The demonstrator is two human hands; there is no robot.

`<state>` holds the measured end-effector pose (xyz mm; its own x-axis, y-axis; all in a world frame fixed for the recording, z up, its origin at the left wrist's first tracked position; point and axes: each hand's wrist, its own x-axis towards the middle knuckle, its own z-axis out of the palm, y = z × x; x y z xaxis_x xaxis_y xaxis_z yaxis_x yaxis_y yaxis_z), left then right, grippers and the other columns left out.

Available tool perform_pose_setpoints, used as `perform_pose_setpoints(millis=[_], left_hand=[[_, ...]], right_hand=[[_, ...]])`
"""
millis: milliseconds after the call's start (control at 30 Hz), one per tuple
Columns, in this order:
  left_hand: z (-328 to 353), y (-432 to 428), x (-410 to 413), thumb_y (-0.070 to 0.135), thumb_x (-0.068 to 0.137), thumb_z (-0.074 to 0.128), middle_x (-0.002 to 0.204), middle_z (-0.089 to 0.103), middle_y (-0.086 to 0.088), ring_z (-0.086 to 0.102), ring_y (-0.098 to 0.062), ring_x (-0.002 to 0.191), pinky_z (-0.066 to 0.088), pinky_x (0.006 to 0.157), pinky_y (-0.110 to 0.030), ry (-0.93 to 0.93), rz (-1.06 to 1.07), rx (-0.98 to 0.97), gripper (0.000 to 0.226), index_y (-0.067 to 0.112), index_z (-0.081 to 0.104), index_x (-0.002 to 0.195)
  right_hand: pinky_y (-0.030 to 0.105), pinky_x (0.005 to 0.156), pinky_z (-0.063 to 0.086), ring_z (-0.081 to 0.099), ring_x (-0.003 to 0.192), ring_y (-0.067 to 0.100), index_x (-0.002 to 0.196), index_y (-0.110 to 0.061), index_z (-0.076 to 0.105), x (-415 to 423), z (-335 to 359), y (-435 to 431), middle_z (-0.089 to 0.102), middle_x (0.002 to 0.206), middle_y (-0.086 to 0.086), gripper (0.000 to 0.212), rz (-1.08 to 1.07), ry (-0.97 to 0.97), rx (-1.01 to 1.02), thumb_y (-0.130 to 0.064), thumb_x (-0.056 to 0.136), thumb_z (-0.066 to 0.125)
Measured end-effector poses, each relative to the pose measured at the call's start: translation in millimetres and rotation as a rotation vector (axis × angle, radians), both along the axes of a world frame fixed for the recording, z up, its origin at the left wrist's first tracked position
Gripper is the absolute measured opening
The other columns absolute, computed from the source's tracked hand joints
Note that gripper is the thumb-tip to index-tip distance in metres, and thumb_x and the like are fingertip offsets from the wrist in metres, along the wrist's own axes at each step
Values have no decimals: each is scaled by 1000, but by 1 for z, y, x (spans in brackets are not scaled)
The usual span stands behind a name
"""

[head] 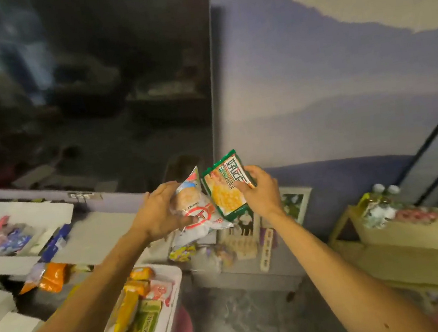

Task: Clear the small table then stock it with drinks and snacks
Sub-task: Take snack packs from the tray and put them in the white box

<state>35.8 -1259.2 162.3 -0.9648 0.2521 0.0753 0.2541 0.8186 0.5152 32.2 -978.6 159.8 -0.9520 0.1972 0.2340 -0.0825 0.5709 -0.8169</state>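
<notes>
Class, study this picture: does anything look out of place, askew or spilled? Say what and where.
Yes. An orange packet lies loose on the dark surface outside the white box at left, and a blue packet lies across that box's edge, as if spilled.

Snack tray (175, 281) L of shelf (402, 231) (bottles (381, 192) atop).

A large dark television (87, 93) fills the upper left, against a wall (326, 83) painted with purple mountains. A framed picture (298, 203) leans low against that wall, right of the television. The floor (244, 314) is grey and marbled.
</notes>
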Motion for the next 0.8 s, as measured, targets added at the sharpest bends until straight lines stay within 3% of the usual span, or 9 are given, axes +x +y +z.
perform_pose_setpoints(millis=[67,167,267,367,600,800], left_hand=[[16,50,-5,71,65,85,157,42,6,50,-22,138,27,125,-59,23,-89,-9,107,29,40,153],[32,136,-5,79,60,80,153,46,8,52,-20,132,34,121,-60,49,-219,8,107,32,44,149],[40,233,4,74,61,86,148,50,10,54,-18,125,46,113,-53,55,-359,25,102,35,45,147],[46,335,20,71,62,88,142,53,10,57,-15,117,55,101,-42,70,-464,32,100,33,49,145],[54,547,59,72,62,86,137,55,11,61,-15,112,60,95,-43,95,-642,109,97,35,49,143],[45,681,74,97,51,70,134,54,15,62,-15,114,59,99,-47,53,-749,88,106,44,47,140]], right_hand=[[2,61,45,65,100,6,132,-20,67,21,12,51,71,116,-10,35,-76,32,-12,-24,98,77],[7,66,47,67,103,5,131,-22,68,58,20,138,68,112,-16,36,-197,75,-25,-26,97,78],[28,76,64,72,105,7,130,-28,67,96,22,234,74,118,-14,35,-319,92,-37,-30,97,78],[39,76,67,73,100,7,130,-32,65,137,28,325,73,120,-15,35,-435,91,-27,-37,98,77],[38,88,63,68,106,10,134,-27,66,227,45,518,72,129,-7,38,-591,116,-25,-35,98,77],[24,81,59,69,110,9,132,-29,65,270,35,635,71,125,-11,35,-702,109,-46,-30,99,76]])
